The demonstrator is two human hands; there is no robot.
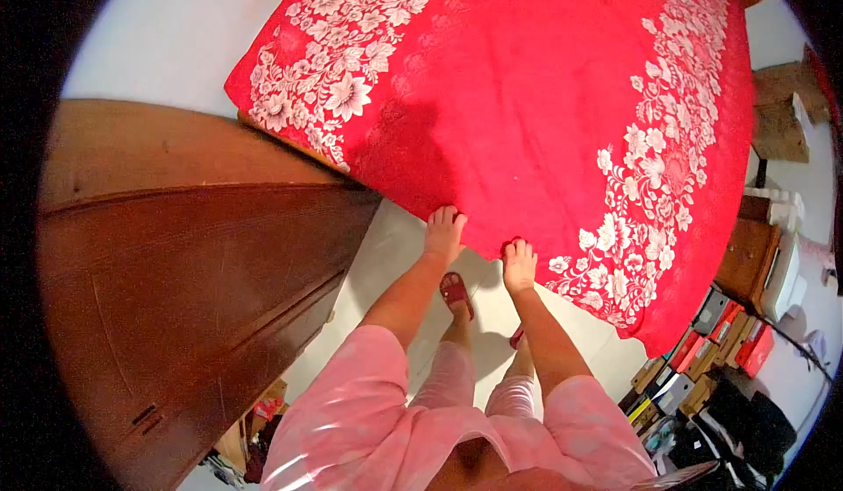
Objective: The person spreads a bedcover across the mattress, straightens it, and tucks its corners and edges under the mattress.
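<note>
A red bedsheet (527,131) with white flower bands down both sides covers a bed and hangs over its near edge. My left hand (444,233) is at that edge, left of the middle, its fingers closed on the cloth. A short way to the right, my right hand (520,263) also has its fingers curled over the hem. Between the two hands the hem dips slightly, and faint wrinkles run through the middle of the sheet. My fingertips are partly hidden in the fabric.
A large brown wooden cabinet (202,280) stands at the left, close to the bed's corner. Shoe boxes (702,342) are stacked at the right, with a small wooden cabinet (746,258) beyond them. My feet in red sandals (456,294) stand on the pale floor (395,254).
</note>
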